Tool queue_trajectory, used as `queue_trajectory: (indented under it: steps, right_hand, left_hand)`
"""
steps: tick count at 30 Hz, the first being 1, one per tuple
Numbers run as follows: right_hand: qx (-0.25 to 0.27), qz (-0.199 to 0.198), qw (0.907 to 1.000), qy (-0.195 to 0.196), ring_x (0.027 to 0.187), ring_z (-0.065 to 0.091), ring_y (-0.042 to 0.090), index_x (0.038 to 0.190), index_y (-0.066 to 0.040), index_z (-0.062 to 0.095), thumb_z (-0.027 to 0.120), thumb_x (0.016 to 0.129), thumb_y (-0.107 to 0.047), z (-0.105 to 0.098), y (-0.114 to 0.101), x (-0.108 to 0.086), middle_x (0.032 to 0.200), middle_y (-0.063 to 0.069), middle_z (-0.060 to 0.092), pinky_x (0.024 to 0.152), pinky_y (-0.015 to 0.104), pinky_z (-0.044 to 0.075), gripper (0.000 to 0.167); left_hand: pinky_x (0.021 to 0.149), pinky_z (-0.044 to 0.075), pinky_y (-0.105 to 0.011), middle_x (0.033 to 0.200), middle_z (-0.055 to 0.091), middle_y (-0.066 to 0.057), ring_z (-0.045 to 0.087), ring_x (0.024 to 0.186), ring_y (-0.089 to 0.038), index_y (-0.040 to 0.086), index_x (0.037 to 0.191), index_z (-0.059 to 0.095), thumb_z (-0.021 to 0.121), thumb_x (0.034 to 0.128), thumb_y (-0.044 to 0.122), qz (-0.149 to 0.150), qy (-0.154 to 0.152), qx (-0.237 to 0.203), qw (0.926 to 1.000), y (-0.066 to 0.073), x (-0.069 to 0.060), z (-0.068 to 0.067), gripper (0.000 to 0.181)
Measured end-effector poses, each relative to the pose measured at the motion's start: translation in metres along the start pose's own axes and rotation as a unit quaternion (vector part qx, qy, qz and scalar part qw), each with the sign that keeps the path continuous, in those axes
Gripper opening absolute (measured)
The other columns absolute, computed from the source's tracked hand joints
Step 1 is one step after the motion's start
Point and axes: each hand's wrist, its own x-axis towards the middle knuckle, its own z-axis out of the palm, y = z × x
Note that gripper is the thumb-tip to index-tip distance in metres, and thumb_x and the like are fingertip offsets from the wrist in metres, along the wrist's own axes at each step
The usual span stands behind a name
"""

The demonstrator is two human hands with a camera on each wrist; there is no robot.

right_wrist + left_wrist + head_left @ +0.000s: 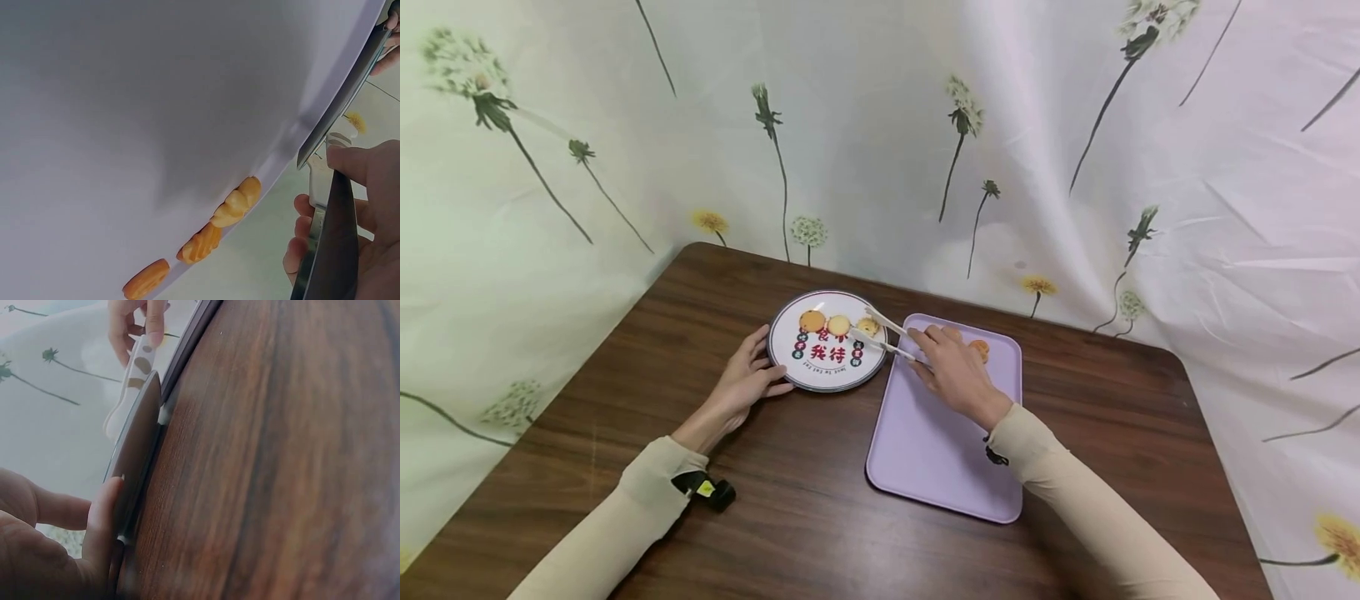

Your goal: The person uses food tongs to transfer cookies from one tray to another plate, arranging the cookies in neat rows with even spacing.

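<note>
Gripping tongs (886,322), right hand (953,371) has their tips at a biscuit (868,327), clamping unclear, on the plate (785,337) left hand (748,375) holds beside the tray (943,467); three tray pastries (236,203), countable only at right wrist; red "我待", legible only from head.

white tongs (891,347) spread over a round white printed plate (786,333), tips flanking its rightmost cookie (870,327).

Downward head view, seemingly tilted wrist close-ups
</note>
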Motion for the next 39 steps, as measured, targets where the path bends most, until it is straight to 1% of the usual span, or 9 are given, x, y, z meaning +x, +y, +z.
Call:
queue_trajectory:
  steps: [6, 10, 15, 20, 28, 32, 35, 37, 39]
  right_hand:
    - [-0.002, -0.004, 0.9999, 0.014, 0.098, 0.065, 0.028, 0.14, -0.012, 0.064, 0.077, 0.095, -0.028, 0.0, 0.0, -0.001, 0.107, 0.004, 0.069, 0.067, 0.041, 0.061, 0.049]
    - [-0.004, 0.002, 0.9999, 0.011, 0.098, 0.064, 0.028, 0.141, -0.013, 0.063, 0.077, 0.095, -0.029, 0.0, 0.0, -0.002, 0.108, 0.003, 0.069, 0.06, 0.038, 0.059, 0.051]
    - [-0.005, 0.01, 0.9999, 0.006, 0.096, 0.063, 0.027, 0.143, -0.014, 0.063, 0.077, 0.095, -0.032, 0.0, -0.001, -0.005, 0.108, 0.002, 0.069, 0.048, 0.034, 0.053, 0.053]
    - [0.001, 0.015, 0.9999, 0.007, 0.096, 0.062, 0.026, 0.142, -0.014, 0.063, 0.078, 0.094, -0.031, -0.003, -0.001, -0.007, 0.103, 0.001, 0.067, 0.048, 0.032, 0.049, 0.053]
    - [-0.001, 0.007, 0.9998, 0.017, 0.099, 0.064, 0.023, 0.139, -0.012, 0.064, 0.078, 0.094, -0.03, -0.006, 0.002, -0.014, 0.102, 0.002, 0.067, 0.053, 0.035, 0.055, 0.051]
    - [0.004, 0.023, 0.9997, 0.004, 0.106, 0.066, 0.025, 0.142, -0.014, 0.061, 0.075, 0.097, -0.034, -0.009, 0.005, -0.02, 0.112, 0.005, 0.068, 0.059, 0.041, 0.06, 0.052]
    - [0.015, 0.045, 0.9989, -0.005, 0.115, 0.068, 0.028, 0.145, -0.014, 0.06, 0.073, 0.098, -0.037, -0.011, 0.009, -0.024, 0.128, 0.009, 0.068, 0.064, 0.048, 0.064, 0.053]
    - [0.023, 0.055, 0.9982, -0.002, 0.117, 0.068, 0.032, 0.145, -0.014, 0.06, 0.073, 0.098, -0.037, -0.013, 0.012, -0.028, 0.136, 0.011, 0.067, 0.068, 0.051, 0.066, 0.054]
    - [0.029, 0.062, 0.9976, 0.004, 0.118, 0.068, 0.034, 0.146, -0.013, 0.06, 0.072, 0.098, -0.036, -0.014, 0.016, -0.031, 0.139, 0.011, 0.067, 0.072, 0.053, 0.066, 0.054]
  left_hand:
    - [0.092, 0.066, -0.023, 0.176, 0.001, -0.017, 0.029, 0.153, -0.042, 0.019, 0.169, -0.006, 0.045, 0.1046, -0.008, -0.003, -0.002, -0.002, 1.0, 0.001, -0.001, 0.003, 0.087]
    - [0.092, 0.066, -0.023, 0.176, 0.002, -0.017, 0.031, 0.151, -0.042, 0.02, 0.169, -0.006, 0.045, 0.1051, -0.008, -0.006, 0.0, -0.001, 1.0, 0.001, -0.002, 0.003, 0.087]
    - [0.092, 0.066, -0.023, 0.176, 0.002, -0.017, 0.032, 0.15, -0.041, 0.021, 0.169, -0.006, 0.046, 0.1055, -0.007, -0.01, -0.002, 0.003, 0.9999, 0.0, -0.003, 0.003, 0.087]
    - [0.092, 0.066, -0.023, 0.176, 0.002, -0.017, 0.032, 0.15, -0.04, 0.021, 0.169, -0.006, 0.046, 0.1055, -0.007, -0.007, -0.003, 0.005, 1.0, 0.0, -0.001, 0.003, 0.087]
    - [0.092, 0.066, -0.023, 0.176, 0.0, -0.016, 0.029, 0.152, -0.04, 0.022, 0.17, -0.006, 0.046, 0.1057, -0.007, -0.01, -0.001, 0.006, 0.9999, -0.001, 0.001, 0.002, 0.087]
    - [0.092, 0.066, -0.023, 0.176, 0.0, -0.016, 0.03, 0.151, -0.04, 0.021, 0.17, -0.005, 0.046, 0.1055, -0.007, -0.01, 0.0, 0.009, 0.9999, -0.001, 0.001, 0.002, 0.087]
    - [0.092, 0.066, -0.023, 0.176, 0.0, -0.016, 0.031, 0.15, -0.04, 0.021, 0.169, -0.006, 0.046, 0.1055, -0.007, -0.009, -0.001, 0.012, 0.9999, 0.0, 0.002, 0.002, 0.087]
    - [0.092, 0.066, -0.023, 0.176, 0.0, -0.017, 0.032, 0.15, -0.04, 0.021, 0.169, -0.006, 0.046, 0.1056, -0.007, -0.009, -0.003, 0.014, 0.9999, 0.001, 0.002, 0.002, 0.087]
    - [0.092, 0.066, -0.023, 0.176, 0.0, -0.017, 0.034, 0.149, -0.041, 0.02, 0.169, -0.006, 0.045, 0.1058, -0.006, -0.008, -0.004, 0.016, 0.9998, 0.002, 0.003, 0.001, 0.086]
